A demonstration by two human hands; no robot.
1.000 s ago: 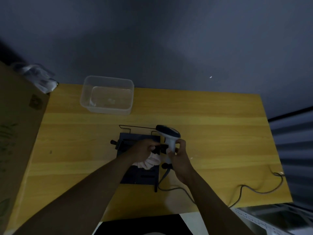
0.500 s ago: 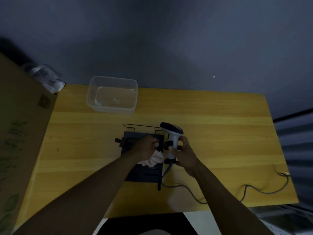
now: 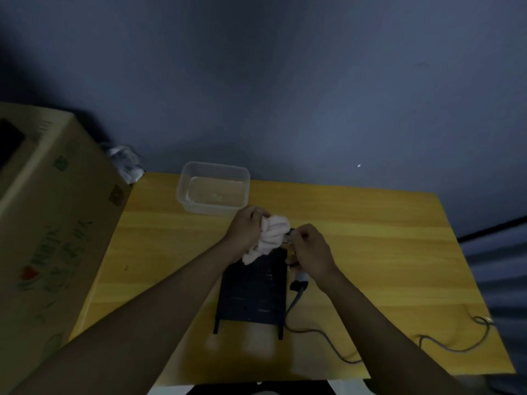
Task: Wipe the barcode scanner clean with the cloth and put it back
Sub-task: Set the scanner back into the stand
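My right hand [image 3: 310,249] is closed around the handle of the barcode scanner [image 3: 301,276]; only the pale lower end of the handle and its cable plug show below my fist. My left hand [image 3: 247,230] grips a bunched pale pink cloth [image 3: 271,233] and presses it over the scanner's head, which is hidden under the cloth. Both hands hover above the far end of a dark flat stand [image 3: 253,292] on the yellow wooden table [image 3: 370,252]. The scanner's grey cable [image 3: 328,342] trails off to the right along the table's front.
A clear plastic tub [image 3: 213,192] stands just behind my hands near the table's back edge. A large cardboard box [image 3: 51,223] rises along the table's left side, with crumpled plastic [image 3: 125,162] behind it. A blue-grey wall is behind the table.
The left hand has lifted the cloth from beside the handle up onto the scanner's head, covering it. The view has tilted, so the table sits lower in the frame.
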